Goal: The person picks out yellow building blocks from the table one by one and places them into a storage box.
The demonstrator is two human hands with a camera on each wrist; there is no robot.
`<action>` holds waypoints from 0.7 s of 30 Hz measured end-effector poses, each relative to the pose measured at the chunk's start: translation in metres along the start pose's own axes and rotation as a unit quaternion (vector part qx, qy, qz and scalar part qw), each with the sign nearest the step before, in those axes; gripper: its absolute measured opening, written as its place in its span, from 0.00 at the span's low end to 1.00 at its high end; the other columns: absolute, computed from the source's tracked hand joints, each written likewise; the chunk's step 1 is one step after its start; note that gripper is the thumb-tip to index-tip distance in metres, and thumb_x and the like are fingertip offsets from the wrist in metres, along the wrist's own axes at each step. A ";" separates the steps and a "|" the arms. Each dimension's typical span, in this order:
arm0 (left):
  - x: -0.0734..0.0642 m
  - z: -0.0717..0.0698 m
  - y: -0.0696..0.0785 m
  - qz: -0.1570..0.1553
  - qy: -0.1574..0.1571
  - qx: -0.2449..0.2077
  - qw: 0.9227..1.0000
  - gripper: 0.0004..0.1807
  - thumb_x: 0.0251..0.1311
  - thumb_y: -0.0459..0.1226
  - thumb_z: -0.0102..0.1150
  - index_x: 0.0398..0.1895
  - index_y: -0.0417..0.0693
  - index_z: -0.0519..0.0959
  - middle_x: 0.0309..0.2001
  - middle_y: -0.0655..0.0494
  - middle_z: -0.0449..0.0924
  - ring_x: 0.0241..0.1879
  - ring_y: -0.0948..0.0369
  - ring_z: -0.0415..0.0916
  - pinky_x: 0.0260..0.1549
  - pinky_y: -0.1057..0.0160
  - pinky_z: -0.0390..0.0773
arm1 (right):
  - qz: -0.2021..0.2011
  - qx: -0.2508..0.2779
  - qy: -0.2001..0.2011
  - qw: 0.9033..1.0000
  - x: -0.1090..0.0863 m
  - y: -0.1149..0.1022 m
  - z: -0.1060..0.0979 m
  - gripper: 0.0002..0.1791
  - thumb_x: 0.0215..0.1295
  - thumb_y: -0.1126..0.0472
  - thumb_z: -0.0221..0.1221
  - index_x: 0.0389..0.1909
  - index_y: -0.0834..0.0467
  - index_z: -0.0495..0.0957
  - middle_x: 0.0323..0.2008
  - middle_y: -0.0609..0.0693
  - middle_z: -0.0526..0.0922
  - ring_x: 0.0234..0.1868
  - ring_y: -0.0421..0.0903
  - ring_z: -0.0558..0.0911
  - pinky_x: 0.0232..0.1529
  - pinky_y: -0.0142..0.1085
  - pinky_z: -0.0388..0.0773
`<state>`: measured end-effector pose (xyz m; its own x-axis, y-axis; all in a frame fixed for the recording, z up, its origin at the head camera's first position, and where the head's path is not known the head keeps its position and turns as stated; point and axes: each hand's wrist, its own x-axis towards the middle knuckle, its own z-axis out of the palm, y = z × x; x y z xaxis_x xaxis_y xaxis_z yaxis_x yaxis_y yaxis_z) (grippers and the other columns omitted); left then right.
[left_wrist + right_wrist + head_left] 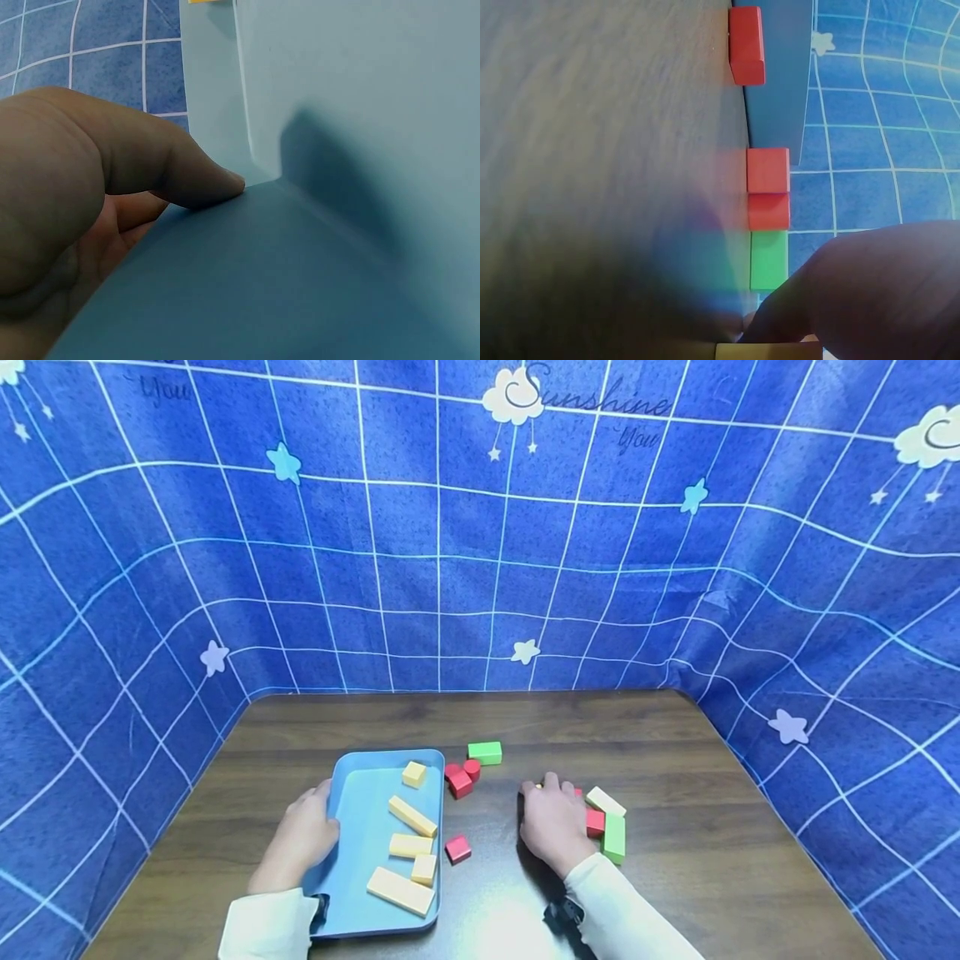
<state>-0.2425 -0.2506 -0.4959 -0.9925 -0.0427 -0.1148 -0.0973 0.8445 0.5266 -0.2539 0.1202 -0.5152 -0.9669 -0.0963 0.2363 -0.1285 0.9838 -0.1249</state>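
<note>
My left hand (303, 831) grips the left wall of a blue tray (352, 835). In the left wrist view its thumb (172, 157) lies over the rim, with the other fingers outside the wall. Several pale yellow wooden blocks (401, 891) lie in the tray, mostly along its right side. Right of the tray, my right hand (555, 822) is down at the table, fingers curled round a yellow block (769, 351). Most of that block is hidden under the hand. Beside this hand lie a red block (595, 822), a green block (614, 838) and a pale yellow block (605, 802).
Between tray and right hand, a red block (458, 849) lies close to the tray wall. Farther back are a red cylinder (472, 769), another red block (461, 783) and a green block (485, 752). A blue patterned cloth (465, 585) surrounds the wooden table (600, 727).
</note>
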 end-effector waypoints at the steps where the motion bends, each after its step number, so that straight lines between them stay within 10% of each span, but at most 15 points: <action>1: 0.000 0.000 0.000 0.001 0.000 0.001 1.000 0.37 0.70 0.29 0.48 0.79 0.27 0.51 0.74 0.23 0.56 0.73 0.26 0.56 0.66 0.27 0.63 | -0.001 0.001 0.000 1.000 0.000 0.000 0.000 0.13 0.54 0.62 0.63 0.42 0.51 0.86 0.40 0.59 0.80 0.37 0.60 0.78 0.33 0.53 0.79; 21: 0.001 0.000 -0.003 0.015 0.006 -0.001 1.000 0.36 0.69 0.28 0.47 0.78 0.25 0.52 0.74 0.22 0.58 0.72 0.26 0.57 0.67 0.27 0.63 | -0.027 0.004 -0.050 0.998 0.002 -0.013 0.010 0.24 0.64 0.62 0.59 0.61 0.58 0.80 0.49 0.63 0.71 0.45 0.63 0.72 0.36 0.50 0.81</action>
<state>-0.2434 -0.2529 -0.4978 -0.9957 -0.0237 -0.0894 -0.0678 0.8447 0.5310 -0.2562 0.1056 -0.5230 -0.9755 -0.1649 0.1457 -0.1831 0.9755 -0.1221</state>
